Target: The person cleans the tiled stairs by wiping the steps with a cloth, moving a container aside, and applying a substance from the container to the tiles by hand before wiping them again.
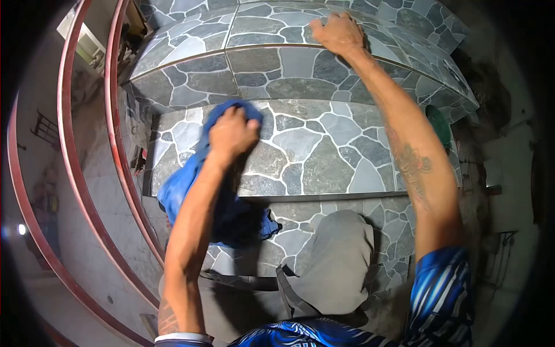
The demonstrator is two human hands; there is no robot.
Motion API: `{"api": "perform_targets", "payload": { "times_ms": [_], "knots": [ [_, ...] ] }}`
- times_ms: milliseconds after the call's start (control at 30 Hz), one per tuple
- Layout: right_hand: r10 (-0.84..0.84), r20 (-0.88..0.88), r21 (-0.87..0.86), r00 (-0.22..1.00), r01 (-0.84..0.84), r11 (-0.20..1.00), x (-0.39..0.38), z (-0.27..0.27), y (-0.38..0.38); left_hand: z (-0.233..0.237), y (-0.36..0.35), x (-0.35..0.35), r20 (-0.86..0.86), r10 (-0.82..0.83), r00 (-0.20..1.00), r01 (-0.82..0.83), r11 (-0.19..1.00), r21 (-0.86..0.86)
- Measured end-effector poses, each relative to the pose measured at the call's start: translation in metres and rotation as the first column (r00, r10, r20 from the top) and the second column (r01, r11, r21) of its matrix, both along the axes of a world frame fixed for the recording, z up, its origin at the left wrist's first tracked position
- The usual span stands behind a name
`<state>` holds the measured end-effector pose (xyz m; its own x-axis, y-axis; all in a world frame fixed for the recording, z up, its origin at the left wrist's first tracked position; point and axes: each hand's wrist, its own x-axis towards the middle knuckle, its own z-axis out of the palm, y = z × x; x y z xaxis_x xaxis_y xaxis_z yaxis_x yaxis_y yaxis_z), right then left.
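My left hand (pixel 232 132) is closed on a blue cloth (pixel 184 180) and presses part of it against the stone-patterned tread of a step (pixel 312 147), close to the riser. The rest of the cloth trails down along my forearm and over the step's front edge. Its lower end lies in shadow, partly hidden by my arm. My right hand (pixel 340 36) rests on the tread of the step above, near its edge, with the fingers apart and nothing visible in them.
Dark red metal railing bars (pixel 72 133) curve along the left side. At the right end of the steps stands a green round object (pixel 438 124), partly hidden by my right arm. My knee (pixel 341 254) is on the lower step.
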<state>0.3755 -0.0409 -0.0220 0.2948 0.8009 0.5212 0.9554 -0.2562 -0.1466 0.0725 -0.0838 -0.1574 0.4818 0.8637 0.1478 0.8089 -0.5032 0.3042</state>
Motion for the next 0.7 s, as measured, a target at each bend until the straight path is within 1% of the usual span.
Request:
{"api": "perform_targets", "payload": {
  "times_ms": [33, 67, 100, 133, 167, 200, 233, 300, 333, 400, 433, 500, 533, 567, 633, 667, 700],
  "knots": [
    [-0.017, 0.003, -0.001, 1.0, 0.017, 1.0, -0.002, -0.001, -0.001, 0.001, 0.006, -0.013, -0.056, 0.113, 0.992, -0.116, 0.992, -0.052],
    [-0.077, 0.04, -0.009, 0.996, 0.077, 0.997, -0.004, -0.003, 0.006, -0.013, 0.009, -0.008, -0.058, 0.094, 0.994, -0.091, 0.995, 0.049],
    [-0.079, 0.039, 0.013, 0.996, 0.079, 0.997, -0.006, -0.008, 0.009, -0.03, 0.009, -0.005, -0.067, 0.085, 0.994, -0.075, 0.987, 0.139],
    [-0.079, 0.039, 0.026, 0.996, 0.078, 0.997, -0.016, -0.004, 0.002, -0.009, -0.011, 0.012, -0.086, -0.007, 0.996, 0.012, 0.999, 0.05],
    [-0.084, 0.045, 0.041, 0.995, 0.082, 0.996, -0.021, 0.003, -0.005, -0.015, -0.023, 0.034, -0.056, -0.105, 0.993, 0.109, 0.992, 0.061],
    [-0.063, 0.063, 0.008, 0.996, 0.063, 0.998, -0.022, 0.008, -0.012, -0.006, -0.045, 0.055, -0.038, -0.191, 0.981, 0.191, 0.981, 0.01],
    [-0.031, 0.018, 0.023, 0.999, 0.03, 0.999, -0.019, 0.007, -0.013, -0.008, -0.057, 0.07, 0.019, -0.277, 0.961, 0.277, 0.961, -0.013],
    [0.04, -0.067, 0.067, 0.997, -0.035, 0.997, -0.013, 0.008, -0.009, -0.012, -0.061, 0.054, 0.025, -0.37, 0.929, 0.371, 0.928, -0.031],
    [0.021, -0.13, -0.118, 0.991, -0.036, 0.992, -0.021, 0.021, -0.019, -0.004, -0.066, 0.035, -0.014, -0.389, 0.921, 0.387, 0.919, -0.077],
    [0.012, -0.069, -0.027, 0.998, -0.014, 1.0, -0.022, 0.017, -0.017, -0.001, -0.073, -0.007, -0.068, -0.453, 0.889, 0.441, 0.886, -0.142],
    [-0.001, -0.049, 0.019, 0.999, 0.001, 1.0, -0.021, 0.013, -0.016, -0.002, -0.079, -0.024, -0.016, -0.52, 0.854, 0.514, 0.848, -0.134],
    [-0.001, 0.02, 0.027, 1.0, 0.001, 1.0, -0.015, 0.008, -0.005, -0.006, -0.089, -0.03, 0.007, -0.542, 0.84, 0.539, 0.834, -0.112],
    [0.007, 0.056, 0.026, 0.998, -0.008, 1.0, -0.016, 0.004, 0.002, 0.005, -0.083, -0.016, -0.07, -0.525, 0.848, 0.503, 0.84, -0.202],
    [0.028, 0.066, 0.027, 0.997, -0.03, 0.999, -0.017, -0.002, 0.004, -0.005, -0.073, -0.004, -0.098, -0.501, 0.86, 0.49, 0.864, -0.119],
    [0.056, 0.103, 0.034, 0.993, -0.059, 0.998, -0.008, -0.009, 0.007, -0.02, -0.061, 0.024, 0.086, -0.46, 0.884, 0.456, 0.888, 0.059],
    [0.071, 0.131, 0.036, 0.989, -0.076, 0.996, 0.0, -0.011, 0.011, -0.014, -0.069, 0.023, 0.124, -0.473, 0.872, 0.469, 0.881, 0.061],
    [0.092, 0.157, 0.036, 0.983, -0.098, 0.994, 0.008, -0.014, 0.015, -0.008, -0.086, 0.01, 0.107, -0.53, 0.841, 0.525, 0.848, 0.073]
  ]
}}
